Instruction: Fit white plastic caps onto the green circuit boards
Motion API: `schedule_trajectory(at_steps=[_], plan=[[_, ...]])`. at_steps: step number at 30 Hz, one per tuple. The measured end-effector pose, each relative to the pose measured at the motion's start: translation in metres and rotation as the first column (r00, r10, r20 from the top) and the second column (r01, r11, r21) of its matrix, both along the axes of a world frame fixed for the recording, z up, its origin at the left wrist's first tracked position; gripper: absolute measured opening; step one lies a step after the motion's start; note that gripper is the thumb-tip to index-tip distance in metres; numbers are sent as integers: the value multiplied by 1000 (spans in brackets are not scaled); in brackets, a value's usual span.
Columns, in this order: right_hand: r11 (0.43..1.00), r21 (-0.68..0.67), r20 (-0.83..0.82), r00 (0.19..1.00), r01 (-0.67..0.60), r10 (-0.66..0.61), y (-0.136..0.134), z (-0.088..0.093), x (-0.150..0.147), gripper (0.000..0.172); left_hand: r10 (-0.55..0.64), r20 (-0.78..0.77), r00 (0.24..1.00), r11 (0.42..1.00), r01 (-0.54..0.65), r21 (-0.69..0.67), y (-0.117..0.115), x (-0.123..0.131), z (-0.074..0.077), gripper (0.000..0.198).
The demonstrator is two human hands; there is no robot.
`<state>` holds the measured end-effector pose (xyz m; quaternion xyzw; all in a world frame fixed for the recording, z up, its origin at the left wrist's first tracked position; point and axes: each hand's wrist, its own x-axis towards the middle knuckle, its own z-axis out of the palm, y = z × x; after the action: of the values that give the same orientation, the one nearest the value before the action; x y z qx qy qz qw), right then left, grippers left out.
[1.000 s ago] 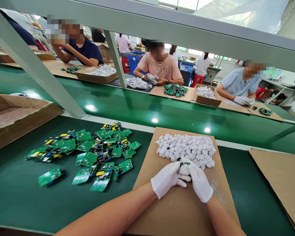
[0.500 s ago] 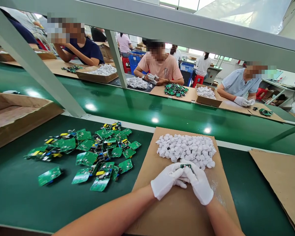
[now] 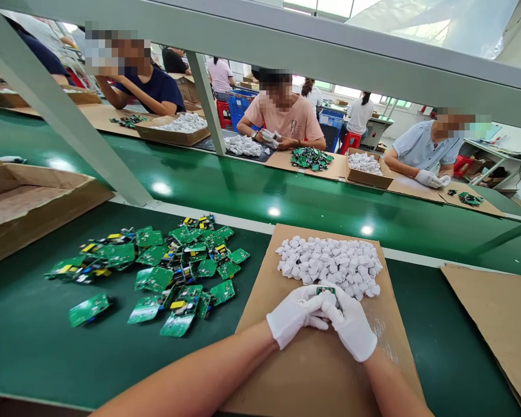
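Note:
In white gloves, my left hand [image 3: 290, 315] and my right hand [image 3: 352, 325] meet over the cardboard sheet [image 3: 304, 370], fingers closed together. Between them they hold a small green circuit board [image 3: 325, 290], of which only the top part shows. A rounded white piece [image 3: 329, 297] lies against it at the fingertips; whether the two are joined I cannot tell. Just beyond my fingers spreads a heap of small white pieces [image 3: 330, 260]. To the left, a loose pile of green circuit boards [image 3: 154, 278] with yellow and black components lies on the green bench.
An open cardboard box [image 3: 47, 223] stands at the left, and another cardboard sheet [image 3: 495, 313] lies at the right. A slanting metal post [image 3: 69, 104] and an overhead beam [image 3: 260, 43] frame the bench. Co-workers sit across the green conveyor [image 3: 243, 188].
My right thumb has shifted down off the board, and the white piece now shows between my fingers. Both hands stay at nearly the same place.

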<state>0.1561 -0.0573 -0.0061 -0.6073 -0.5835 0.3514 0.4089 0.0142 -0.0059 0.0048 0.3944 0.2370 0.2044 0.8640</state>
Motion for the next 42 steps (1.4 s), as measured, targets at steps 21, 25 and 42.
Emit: schedule_trajectory(at_steps=[21,25,42], plan=[[973,-162,-644,765,-162,20,-4,4,-3,48,-101,133,986,995,99,23,5,-5,1,45],[993,-106,-514,858,-49,-13,-1,2,-3,45,-92,143,985,996,92,6,5,-5,1,46],[994,-104,-251,968,-14,-13,1,5,-1,45,-36,89,995,997,42,-58,4,0,1,34]])
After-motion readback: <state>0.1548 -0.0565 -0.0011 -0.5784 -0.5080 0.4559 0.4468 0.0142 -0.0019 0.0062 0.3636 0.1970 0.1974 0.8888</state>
